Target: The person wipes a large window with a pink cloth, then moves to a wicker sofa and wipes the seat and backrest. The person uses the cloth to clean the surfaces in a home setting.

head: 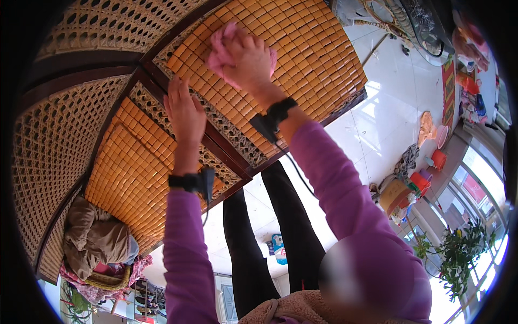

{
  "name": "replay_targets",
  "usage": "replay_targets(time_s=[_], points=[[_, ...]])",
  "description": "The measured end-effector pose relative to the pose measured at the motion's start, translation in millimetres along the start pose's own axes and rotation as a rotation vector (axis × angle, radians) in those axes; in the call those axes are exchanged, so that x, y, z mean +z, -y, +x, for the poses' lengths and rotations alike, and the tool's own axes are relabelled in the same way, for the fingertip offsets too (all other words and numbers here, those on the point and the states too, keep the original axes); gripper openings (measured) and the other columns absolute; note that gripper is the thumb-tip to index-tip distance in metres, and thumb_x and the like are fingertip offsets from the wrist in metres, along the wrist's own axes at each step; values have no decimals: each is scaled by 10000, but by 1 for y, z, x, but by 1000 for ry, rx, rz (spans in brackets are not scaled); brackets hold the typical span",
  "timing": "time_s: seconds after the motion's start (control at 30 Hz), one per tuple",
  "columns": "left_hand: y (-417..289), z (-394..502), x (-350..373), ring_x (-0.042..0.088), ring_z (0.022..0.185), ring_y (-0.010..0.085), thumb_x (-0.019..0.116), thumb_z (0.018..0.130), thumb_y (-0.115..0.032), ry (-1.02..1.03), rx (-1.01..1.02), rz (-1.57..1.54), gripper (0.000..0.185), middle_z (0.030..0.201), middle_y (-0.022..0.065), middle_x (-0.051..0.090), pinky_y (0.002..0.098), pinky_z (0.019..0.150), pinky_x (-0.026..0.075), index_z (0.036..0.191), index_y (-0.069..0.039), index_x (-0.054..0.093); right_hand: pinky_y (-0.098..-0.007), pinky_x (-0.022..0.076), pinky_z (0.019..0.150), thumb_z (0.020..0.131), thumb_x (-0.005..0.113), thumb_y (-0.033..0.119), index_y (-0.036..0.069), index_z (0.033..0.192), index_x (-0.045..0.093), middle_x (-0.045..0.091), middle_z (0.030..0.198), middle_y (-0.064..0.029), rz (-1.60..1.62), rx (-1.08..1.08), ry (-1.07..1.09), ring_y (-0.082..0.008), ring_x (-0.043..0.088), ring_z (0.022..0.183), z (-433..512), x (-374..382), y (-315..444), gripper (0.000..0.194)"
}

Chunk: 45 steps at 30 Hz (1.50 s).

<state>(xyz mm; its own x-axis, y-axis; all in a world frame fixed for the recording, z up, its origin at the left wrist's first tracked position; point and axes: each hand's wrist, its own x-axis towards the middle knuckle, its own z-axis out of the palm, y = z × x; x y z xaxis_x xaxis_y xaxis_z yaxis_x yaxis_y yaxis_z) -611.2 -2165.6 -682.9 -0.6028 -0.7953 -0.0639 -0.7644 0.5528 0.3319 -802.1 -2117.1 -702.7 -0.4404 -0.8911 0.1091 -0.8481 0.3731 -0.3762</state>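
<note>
A pink cloth (220,60) lies bunched under my right hand (251,60), pressed on a seat mat of brown bamboo tiles (307,52). My left hand (185,111) holds nothing; its fingers are extended over the woven seat edge and the dark wooden frame (226,152) between two seat sections. Whether its palm touches the frame is hidden. A second bamboo tile mat (129,162) covers the section at the left. Both wrists wear black bands with cables.
Woven cane backrests (60,121) rise at the left. Brown clothing (97,239) is heaped at the seat's far left end. Red buckets (439,159), a cardboard box (394,194) and a leafy plant (457,259) stand at the right. A blue packet (279,248) lies on the tiled floor.
</note>
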Motion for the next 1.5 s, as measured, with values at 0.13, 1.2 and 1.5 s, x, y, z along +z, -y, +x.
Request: replay_targets(time_s=[0.13, 1.2, 1.5], points=[[15, 43, 4, 321, 1476, 322, 525, 977, -89, 192, 180, 182, 485, 1579, 154, 365, 545, 1177, 289, 1459, -76, 483, -493, 425, 978, 727, 788, 414, 207, 1196, 671, 513, 1392, -96, 146, -110, 65, -357, 512, 1200, -95, -11, 21, 526], [43, 100, -10, 545, 1222, 368, 540, 943, -14, 491, 150, 109, 421, 1467, 104, 458, 480, 997, 525, 1329, -159, 624, -511, 399, 997, 702, 776, 455, 225, 1229, 650, 526, 1334, -73, 52, 8, 119, -352, 468, 1269, -119, -6, 56, 589], [7, 111, -11, 533, 1217, 395, 703, 926, -320, 531, 4, 151, 374, 1359, 173, 479, 496, 917, 544, 1199, -80, 616, -512, 415, 931, 722, 713, 392, 274, 1207, 639, 574, 1126, -32, -3, -155, 106, -230, 547, 1137, -144, -50, 14, 505]])
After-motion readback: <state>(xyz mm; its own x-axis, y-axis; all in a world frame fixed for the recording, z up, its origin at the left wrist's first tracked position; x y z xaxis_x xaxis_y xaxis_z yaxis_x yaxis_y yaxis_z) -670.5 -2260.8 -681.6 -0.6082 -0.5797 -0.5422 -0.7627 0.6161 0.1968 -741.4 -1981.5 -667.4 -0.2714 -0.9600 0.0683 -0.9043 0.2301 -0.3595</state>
